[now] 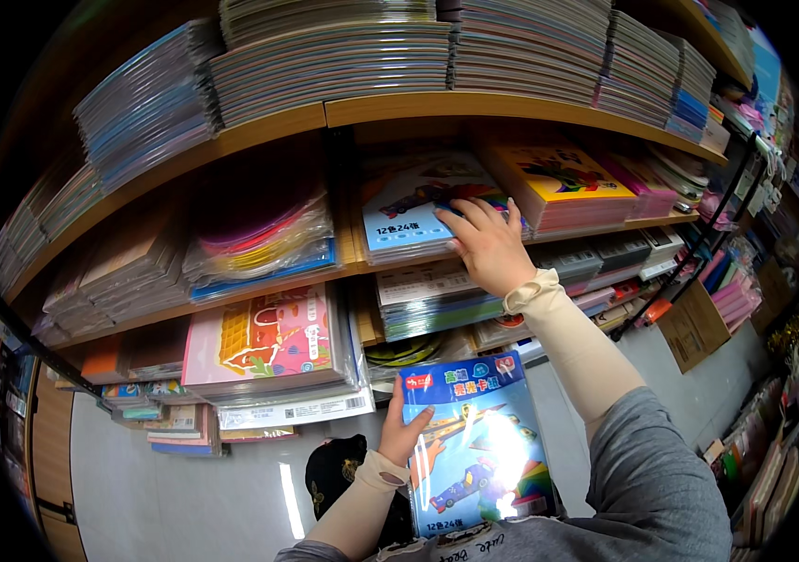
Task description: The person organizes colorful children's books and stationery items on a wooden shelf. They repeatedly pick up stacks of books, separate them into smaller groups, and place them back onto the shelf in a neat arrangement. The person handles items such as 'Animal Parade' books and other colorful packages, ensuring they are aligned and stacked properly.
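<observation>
My left hand [399, 435] grips the left edge of a blue pack of coloured card paper [470, 464], held upright against my body, its glossy wrap catching a bright glare. A racing car and a rainbow are printed on its cover. On the middle shelf, my right hand [487, 242] rests with spread fingers on the front right part of a similar blue card paper stack [406, 211]. Whether those fingers grip the top pack cannot be made out. Right beside that stack sits a thick pile of yellow-covered packs [568, 175].
Wrapped paper stacks [329, 70] fill the upper shelf [399, 105]. Round coloured sheets in plastic [259, 239] lie left of the divider. Pink-covered packs [266, 337] jut out on the lower shelf. A cardboard box [694, 337] stands on the floor at right, near a black metal post [687, 239].
</observation>
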The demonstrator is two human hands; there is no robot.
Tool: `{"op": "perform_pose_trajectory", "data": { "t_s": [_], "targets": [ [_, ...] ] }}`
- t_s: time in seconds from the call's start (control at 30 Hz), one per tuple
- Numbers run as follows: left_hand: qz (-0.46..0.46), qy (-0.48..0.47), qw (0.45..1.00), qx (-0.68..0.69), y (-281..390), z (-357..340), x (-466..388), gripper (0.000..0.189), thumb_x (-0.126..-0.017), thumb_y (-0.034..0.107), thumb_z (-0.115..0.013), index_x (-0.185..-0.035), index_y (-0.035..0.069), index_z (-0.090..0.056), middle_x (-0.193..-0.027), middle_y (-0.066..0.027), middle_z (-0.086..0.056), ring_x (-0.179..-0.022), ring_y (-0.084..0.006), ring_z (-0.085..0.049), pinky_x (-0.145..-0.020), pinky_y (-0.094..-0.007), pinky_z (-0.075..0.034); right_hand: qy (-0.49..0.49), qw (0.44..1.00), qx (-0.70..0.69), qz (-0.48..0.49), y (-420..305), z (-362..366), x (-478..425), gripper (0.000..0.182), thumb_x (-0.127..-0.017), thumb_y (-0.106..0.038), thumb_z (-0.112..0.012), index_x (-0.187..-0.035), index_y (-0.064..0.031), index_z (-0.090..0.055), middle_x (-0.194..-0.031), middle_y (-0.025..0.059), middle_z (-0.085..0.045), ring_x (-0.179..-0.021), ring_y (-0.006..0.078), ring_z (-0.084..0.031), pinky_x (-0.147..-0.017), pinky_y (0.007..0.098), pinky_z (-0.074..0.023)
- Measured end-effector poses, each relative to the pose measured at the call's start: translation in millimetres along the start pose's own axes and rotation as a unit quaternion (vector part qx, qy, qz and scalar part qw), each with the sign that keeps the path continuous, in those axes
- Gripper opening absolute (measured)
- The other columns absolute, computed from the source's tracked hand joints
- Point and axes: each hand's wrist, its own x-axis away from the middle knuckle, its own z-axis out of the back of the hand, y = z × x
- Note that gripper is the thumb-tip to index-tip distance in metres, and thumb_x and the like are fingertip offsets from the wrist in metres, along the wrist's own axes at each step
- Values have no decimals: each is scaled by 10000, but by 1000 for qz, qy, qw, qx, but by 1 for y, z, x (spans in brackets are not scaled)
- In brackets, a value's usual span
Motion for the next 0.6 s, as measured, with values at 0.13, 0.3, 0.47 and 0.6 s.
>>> {"op": "perform_pose_trajectory", "data": {
  "t_s": [0.13,0.3,0.47,0.6],
  "targets": [
    [23,-10,999,43,9,-4,1,750,-853,42,-571,-1435,63,-99,-1355,-132,-350,-1169,-181,-414,-946,-280,-387,10,1000,5,-14,-2,2,5,413,-859,-172,-528,-1264,-141,-452,-1295,108,-432,-1247,285,-348,-991,621,-180],
    [40,-5,998,54,11,-3,6,723,-853,20,-533,-1439,94,-117,-1344,-106,-369,-1171,-182,-422,-961,-295,-377,50,996,-56,-46,-24,26,40,464,-841,-122,-521,-1294,-125,-420,-1330,104,-399,-1280,283,-305,-1000,607,-165],
    [64,8,988,143,14,1,8,675,-869,-27,-399,-1445,92,-68,-1440,-117,-244,-1238,-204,-369,-1001,-303,-336,2,977,-172,-127,-33,53,147,473,-789,-117,-564,-1248,-78,-459,-1315,129,-411,-1245,315,-353,-1022,485,-239],
    [57,-15,982,182,-3,12,8,678,-872,-66,-374,-1445,90,-47,-1460,-127,-200,-1255,-194,-351,-1014,-300,-318,-163,871,-275,-374,-32,49,271,749,-729,-311,-720,-1302,0,-350,-1245,231,-437,-1124,326,-469,-921,398,-403]
  ]
}}
